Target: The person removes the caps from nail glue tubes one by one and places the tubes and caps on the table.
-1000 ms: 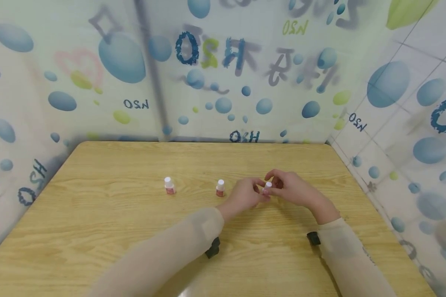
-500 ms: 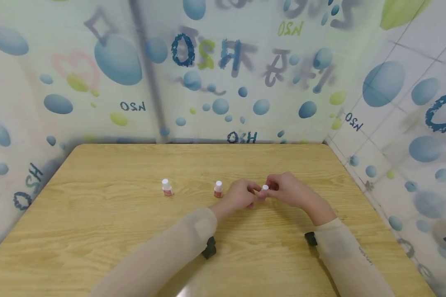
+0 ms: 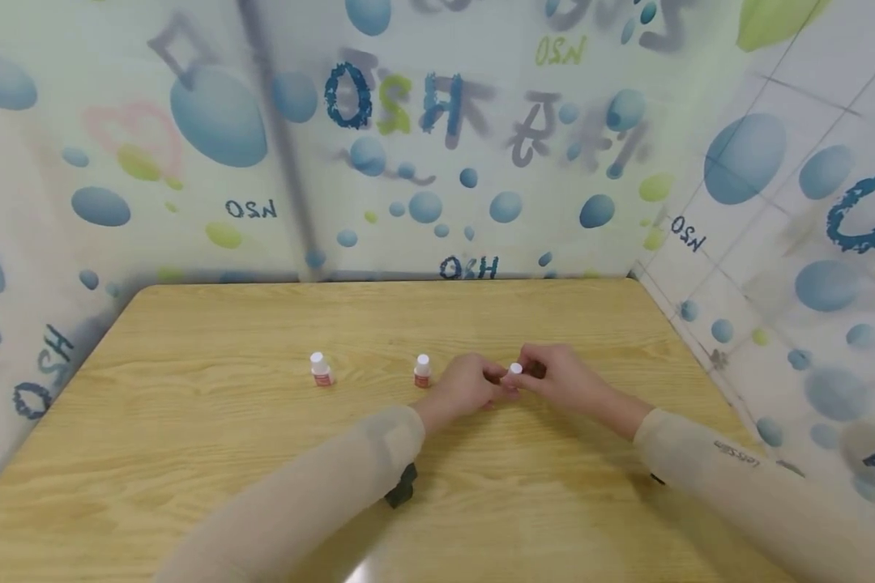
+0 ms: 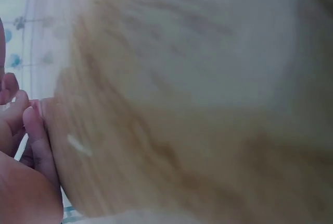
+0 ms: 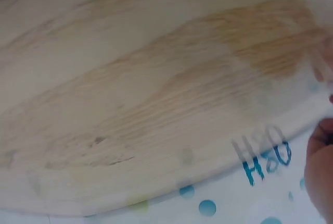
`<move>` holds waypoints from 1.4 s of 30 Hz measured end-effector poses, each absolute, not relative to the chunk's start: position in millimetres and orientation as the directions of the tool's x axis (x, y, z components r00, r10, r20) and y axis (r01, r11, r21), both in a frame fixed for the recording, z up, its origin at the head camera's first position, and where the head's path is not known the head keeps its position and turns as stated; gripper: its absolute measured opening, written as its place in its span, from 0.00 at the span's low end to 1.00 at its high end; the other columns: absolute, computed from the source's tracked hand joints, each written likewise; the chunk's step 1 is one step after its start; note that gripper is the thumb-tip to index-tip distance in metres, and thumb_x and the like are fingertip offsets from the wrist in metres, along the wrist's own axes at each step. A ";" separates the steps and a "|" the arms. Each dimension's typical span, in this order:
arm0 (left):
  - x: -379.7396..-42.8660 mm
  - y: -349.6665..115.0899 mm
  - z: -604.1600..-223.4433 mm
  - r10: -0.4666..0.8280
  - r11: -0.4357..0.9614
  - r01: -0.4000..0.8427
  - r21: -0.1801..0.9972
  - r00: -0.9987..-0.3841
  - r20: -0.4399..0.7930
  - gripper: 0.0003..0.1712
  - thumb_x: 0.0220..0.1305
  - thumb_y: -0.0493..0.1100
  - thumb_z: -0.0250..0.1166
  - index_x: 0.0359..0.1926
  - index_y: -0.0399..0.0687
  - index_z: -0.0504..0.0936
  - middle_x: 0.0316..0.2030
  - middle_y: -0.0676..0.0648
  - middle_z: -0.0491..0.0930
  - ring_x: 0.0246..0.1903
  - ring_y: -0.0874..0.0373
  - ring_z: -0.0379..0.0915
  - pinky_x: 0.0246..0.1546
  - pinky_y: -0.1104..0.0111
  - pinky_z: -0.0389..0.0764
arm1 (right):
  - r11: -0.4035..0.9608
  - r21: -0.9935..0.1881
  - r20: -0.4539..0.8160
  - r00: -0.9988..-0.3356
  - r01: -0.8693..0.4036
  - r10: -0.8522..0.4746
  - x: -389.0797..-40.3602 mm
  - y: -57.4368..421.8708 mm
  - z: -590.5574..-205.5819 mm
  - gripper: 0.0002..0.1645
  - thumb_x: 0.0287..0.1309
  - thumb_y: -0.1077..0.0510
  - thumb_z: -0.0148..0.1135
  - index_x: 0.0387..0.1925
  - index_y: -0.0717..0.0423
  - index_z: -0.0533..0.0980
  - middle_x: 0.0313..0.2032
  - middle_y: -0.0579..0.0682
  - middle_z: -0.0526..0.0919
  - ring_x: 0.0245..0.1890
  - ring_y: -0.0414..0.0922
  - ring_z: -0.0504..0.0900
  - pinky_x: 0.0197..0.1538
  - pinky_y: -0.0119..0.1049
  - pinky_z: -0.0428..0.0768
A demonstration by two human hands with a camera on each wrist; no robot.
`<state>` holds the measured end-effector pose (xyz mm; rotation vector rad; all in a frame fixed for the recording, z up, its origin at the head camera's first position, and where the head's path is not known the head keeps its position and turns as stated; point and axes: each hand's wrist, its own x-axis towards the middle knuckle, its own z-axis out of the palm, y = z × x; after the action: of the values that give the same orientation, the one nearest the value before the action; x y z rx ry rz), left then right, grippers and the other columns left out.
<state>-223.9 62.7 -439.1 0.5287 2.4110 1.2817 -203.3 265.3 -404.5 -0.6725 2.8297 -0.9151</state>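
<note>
Between the two hands stands a small white-capped bottle (image 3: 515, 369), mostly covered by fingers in the head view. The left hand (image 3: 467, 385) grips its lower part from the left. From the right, the right hand (image 3: 565, 379) pinches it at the white cap with thumb and forefinger. In the left wrist view the left hand's fingers (image 4: 36, 140) show at the left edge. Only part of the right hand (image 5: 320, 169) enters the right wrist view. Two similar bottles with red-and-white labels, a nearer one (image 3: 423, 372) and a farther one (image 3: 322, 371), stand upright to the left.
The wooden table (image 3: 262, 453) runs back to a wall (image 3: 408, 186) printed with blue and green drops. Another wall (image 3: 809, 283) closes off the right side. A dark strap piece (image 3: 403, 487) hangs under the left sleeve.
The right hand's fingers, spread around the cap earlier, have closed in on it. The right forearm has swung outward to the right. Both hands and the bottle have shifted slightly left in view.
</note>
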 end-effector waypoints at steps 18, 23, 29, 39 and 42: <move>-216.8 60.2 -438.5 0.541 0.545 0.296 0.785 -0.839 -0.059 0.07 0.72 0.48 0.72 0.42 0.53 0.94 0.23 0.56 0.81 0.23 0.66 0.70 0.27 0.75 0.68 | 0.579 -0.589 0.335 -0.823 -0.563 -0.459 -201.1 264.0 -430.7 0.04 0.68 0.58 0.73 0.35 0.49 0.84 0.26 0.39 0.81 0.25 0.33 0.71 0.29 0.29 0.73; -217.5 59.0 -437.4 0.560 0.567 0.342 0.749 -0.827 -0.045 0.09 0.72 0.50 0.72 0.45 0.55 0.94 0.26 0.56 0.82 0.26 0.65 0.70 0.30 0.74 0.69 | 0.554 -0.505 0.360 -0.745 -0.662 -0.561 -203.6 267.8 -428.8 0.03 0.70 0.61 0.69 0.37 0.51 0.83 0.26 0.39 0.79 0.26 0.31 0.70 0.30 0.29 0.73; -219.5 59.2 -440.6 0.575 0.581 0.396 0.711 -0.818 -0.014 0.11 0.70 0.52 0.73 0.48 0.56 0.94 0.32 0.57 0.85 0.31 0.63 0.69 0.35 0.73 0.68 | 0.518 -0.483 0.321 -0.694 -0.706 -0.645 -207.9 275.4 -427.6 0.02 0.73 0.59 0.66 0.43 0.54 0.83 0.32 0.40 0.81 0.30 0.31 0.73 0.33 0.30 0.76; -216.2 58.3 -441.8 0.511 0.552 0.266 0.790 -0.857 -0.068 0.13 0.68 0.53 0.75 0.51 0.59 0.93 0.47 0.56 0.92 0.43 0.66 0.80 0.51 0.66 0.82 | 0.609 -0.754 0.024 -0.937 -0.245 -0.347 -199.6 266.6 -423.6 0.12 0.68 0.51 0.73 0.45 0.53 0.81 0.37 0.48 0.85 0.35 0.42 0.79 0.38 0.30 0.79; -215.8 59.2 -441.9 0.492 0.542 0.246 0.804 -0.868 -0.067 0.13 0.67 0.54 0.76 0.49 0.59 0.94 0.46 0.56 0.93 0.43 0.66 0.81 0.50 0.66 0.83 | 0.633 -0.758 0.016 -0.975 -0.157 -0.222 -194.0 261.2 -422.1 0.17 0.65 0.48 0.76 0.41 0.55 0.80 0.34 0.49 0.85 0.33 0.42 0.78 0.35 0.30 0.78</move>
<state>-215.8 59.2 -441.9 0.6142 2.4973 1.2353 -194.0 261.2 -422.1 -0.3222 2.7669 -1.2735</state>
